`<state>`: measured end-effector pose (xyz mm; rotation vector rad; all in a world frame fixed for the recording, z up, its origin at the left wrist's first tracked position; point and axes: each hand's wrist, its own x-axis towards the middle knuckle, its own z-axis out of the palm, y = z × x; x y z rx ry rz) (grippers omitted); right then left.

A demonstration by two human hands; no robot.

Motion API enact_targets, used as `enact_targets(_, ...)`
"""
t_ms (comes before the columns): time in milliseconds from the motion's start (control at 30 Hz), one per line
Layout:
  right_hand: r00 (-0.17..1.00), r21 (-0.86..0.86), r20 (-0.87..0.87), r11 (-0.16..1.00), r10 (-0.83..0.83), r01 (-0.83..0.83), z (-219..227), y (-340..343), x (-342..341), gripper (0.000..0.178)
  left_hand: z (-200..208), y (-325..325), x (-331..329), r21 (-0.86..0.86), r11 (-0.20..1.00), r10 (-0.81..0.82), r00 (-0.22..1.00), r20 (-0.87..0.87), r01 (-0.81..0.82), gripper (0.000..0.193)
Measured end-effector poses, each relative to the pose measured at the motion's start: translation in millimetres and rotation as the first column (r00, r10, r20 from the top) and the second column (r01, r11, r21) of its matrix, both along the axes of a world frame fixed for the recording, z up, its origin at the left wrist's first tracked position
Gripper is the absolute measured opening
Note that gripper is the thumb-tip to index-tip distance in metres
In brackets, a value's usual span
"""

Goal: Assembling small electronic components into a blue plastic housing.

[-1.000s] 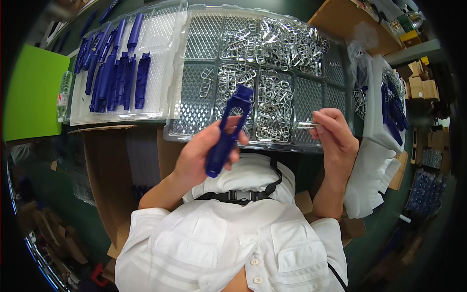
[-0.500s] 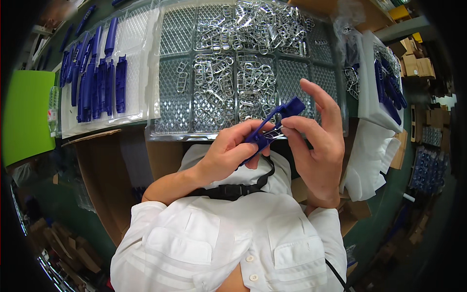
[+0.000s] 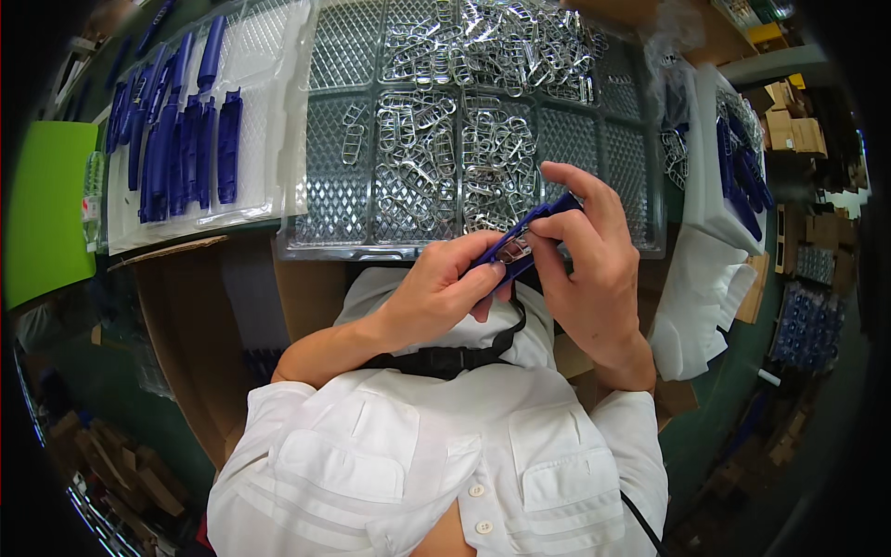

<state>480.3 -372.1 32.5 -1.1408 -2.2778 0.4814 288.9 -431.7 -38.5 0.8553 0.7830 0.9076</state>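
From the head view, the left hand (image 3: 436,292) curls around the lower end of a blue plastic handle (image 3: 522,241), gripping it firmly. The right hand (image 3: 585,260) arches over its upper end, fingers pinched closed on it, just before the near edge of the grey tray (image 3: 594,139) of metal clips (image 3: 445,158). Half a second earlier both hands sat slightly lower and more to the left.

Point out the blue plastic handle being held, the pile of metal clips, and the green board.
Blue plastic handle (image 3: 520,237), head view, middle section.
Pile of metal clips (image 3: 445,158), head view, centre.
Green board (image 3: 42,218), head view, face.
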Motion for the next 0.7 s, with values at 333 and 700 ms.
enact_targets(333,0.978,-0.115,-0.101,0.978,-0.184,0.172,-2.7,-6.0,0.0,0.037,-0.1,1.2,0.4,0.366,0.929,0.171,0.942,-0.287,-0.057,0.020)
enact_targets(700,0.983,-0.076,-0.126,0.990,-0.130,0.121,-25.8,-2.2,-6.0,0.033,-4.0,12.4,11.7,0.209,0.960,0.252,0.896,-0.367,-0.185,0.017)
